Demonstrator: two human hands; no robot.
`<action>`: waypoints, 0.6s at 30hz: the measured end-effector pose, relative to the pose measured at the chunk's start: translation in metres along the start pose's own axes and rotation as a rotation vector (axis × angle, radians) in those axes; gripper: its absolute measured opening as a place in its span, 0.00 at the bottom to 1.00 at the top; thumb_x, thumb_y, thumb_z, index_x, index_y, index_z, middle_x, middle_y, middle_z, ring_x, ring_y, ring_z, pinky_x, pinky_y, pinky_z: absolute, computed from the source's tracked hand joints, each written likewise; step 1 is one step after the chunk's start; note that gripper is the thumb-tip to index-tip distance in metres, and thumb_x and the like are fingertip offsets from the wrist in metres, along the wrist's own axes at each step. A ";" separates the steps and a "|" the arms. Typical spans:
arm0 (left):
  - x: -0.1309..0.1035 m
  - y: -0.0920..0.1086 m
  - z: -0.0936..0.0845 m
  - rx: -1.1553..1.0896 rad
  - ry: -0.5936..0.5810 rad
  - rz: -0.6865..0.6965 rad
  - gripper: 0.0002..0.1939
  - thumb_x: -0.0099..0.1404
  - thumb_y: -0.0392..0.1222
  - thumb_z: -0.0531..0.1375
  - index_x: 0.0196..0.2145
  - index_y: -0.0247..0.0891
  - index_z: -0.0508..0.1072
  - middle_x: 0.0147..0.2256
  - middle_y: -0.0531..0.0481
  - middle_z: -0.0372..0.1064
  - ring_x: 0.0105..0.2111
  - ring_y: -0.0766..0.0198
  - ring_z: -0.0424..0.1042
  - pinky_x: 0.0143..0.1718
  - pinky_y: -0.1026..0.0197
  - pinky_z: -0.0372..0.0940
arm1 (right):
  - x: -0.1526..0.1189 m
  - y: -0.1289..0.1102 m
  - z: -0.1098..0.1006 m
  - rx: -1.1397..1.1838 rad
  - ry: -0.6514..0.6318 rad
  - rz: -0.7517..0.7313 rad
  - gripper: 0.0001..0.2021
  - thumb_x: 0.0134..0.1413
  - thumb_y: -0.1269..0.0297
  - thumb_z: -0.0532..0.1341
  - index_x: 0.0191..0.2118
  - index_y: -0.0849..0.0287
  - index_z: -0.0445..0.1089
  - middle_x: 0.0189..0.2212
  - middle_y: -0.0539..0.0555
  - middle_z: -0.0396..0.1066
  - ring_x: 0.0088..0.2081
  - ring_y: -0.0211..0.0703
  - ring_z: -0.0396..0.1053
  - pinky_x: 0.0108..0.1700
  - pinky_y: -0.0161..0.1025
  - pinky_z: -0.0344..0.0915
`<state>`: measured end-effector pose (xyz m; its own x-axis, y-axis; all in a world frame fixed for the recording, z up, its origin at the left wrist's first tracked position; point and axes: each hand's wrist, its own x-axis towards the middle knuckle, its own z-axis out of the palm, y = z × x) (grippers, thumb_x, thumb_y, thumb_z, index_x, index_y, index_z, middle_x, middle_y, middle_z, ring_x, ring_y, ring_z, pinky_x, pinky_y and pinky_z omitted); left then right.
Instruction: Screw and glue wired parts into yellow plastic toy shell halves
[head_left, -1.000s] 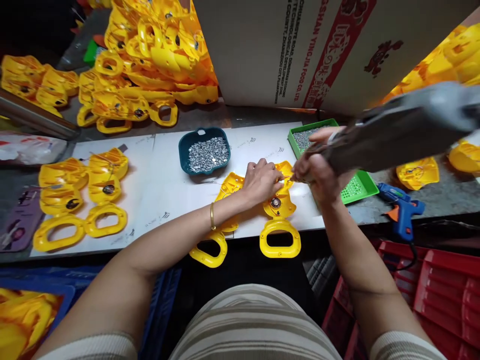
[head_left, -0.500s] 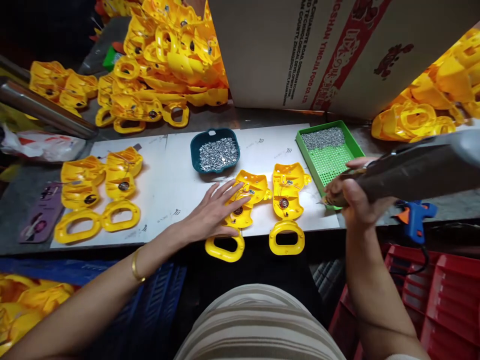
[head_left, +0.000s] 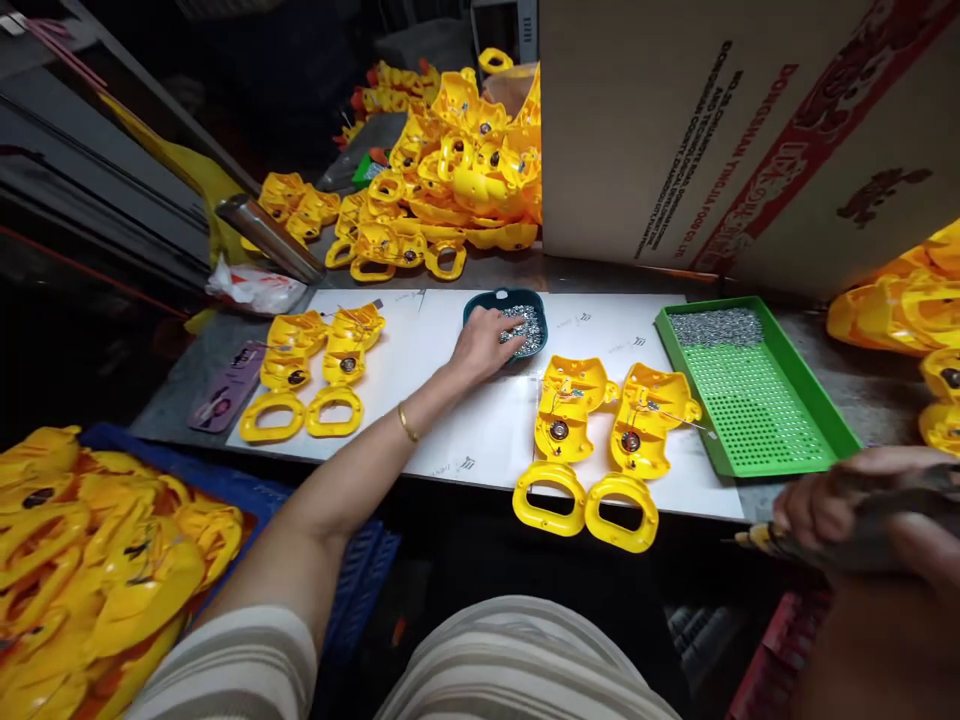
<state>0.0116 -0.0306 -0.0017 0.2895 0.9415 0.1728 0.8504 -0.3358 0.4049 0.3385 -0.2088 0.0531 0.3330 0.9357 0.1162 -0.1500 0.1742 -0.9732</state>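
My left hand [head_left: 486, 342] reaches into a dark teal tray [head_left: 504, 297] of small silver screws [head_left: 529, 330]; its fingers touch the screws, and what they hold, if anything, is too small to tell. At the right, my right hand [head_left: 847, 510] is wrapped round a dark power screwdriver [head_left: 915, 520] whose tip points left. Two open yellow plastic shells, one on the left [head_left: 568, 405] and one on the right [head_left: 646, 420], lie side by side on the white sheet with wires and round metal parts inside. Their ring handles [head_left: 549, 498] hang over the front edge.
Two more yellow shells [head_left: 349, 345] lie on the sheet's left, beside a purple card [head_left: 225, 388]. A green tray [head_left: 817, 410] with small metal pieces stands right. Behind are a big carton [head_left: 637, 130] and a yellow shell heap [head_left: 480, 190]. A blue crate [head_left: 255, 490] sits lower left.
My left hand has gone from the left shell of the near pair to the teal tray. My right hand, with the screwdriver, has moved away from the green tray, lower and rightward. The view has shifted.
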 end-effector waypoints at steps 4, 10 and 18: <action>0.041 -0.023 0.006 -0.049 -0.193 -0.003 0.12 0.52 0.43 0.69 0.36 0.40 0.82 0.31 0.46 0.77 0.33 0.57 0.72 0.37 0.59 0.62 | -0.009 -0.002 0.025 0.099 -0.081 -0.022 0.16 0.42 0.57 0.66 0.41 0.52 0.74 0.15 0.51 0.62 0.16 0.43 0.60 0.17 0.44 0.61; 0.034 -0.028 0.013 -0.094 -0.099 0.005 0.08 0.59 0.43 0.63 0.29 0.39 0.82 0.28 0.45 0.75 0.29 0.59 0.69 0.33 0.59 0.58 | -0.010 0.024 0.018 0.089 -0.106 -0.102 0.15 0.49 0.56 0.66 0.41 0.57 0.72 0.21 0.49 0.67 0.21 0.41 0.66 0.26 0.42 0.68; 0.023 -0.014 0.008 -0.308 0.134 -0.050 0.10 0.60 0.47 0.63 0.32 0.38 0.80 0.31 0.46 0.73 0.31 0.61 0.68 0.35 0.59 0.62 | -0.016 0.025 0.022 -0.049 -0.039 -0.184 0.15 0.51 0.57 0.66 0.44 0.55 0.70 0.19 0.47 0.67 0.19 0.41 0.65 0.22 0.39 0.64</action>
<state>0.0096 -0.0044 -0.0105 0.1728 0.9518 0.2535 0.6834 -0.3013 0.6650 0.3089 -0.2122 0.0310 0.3146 0.9006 0.2998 -0.0437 0.3293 -0.9432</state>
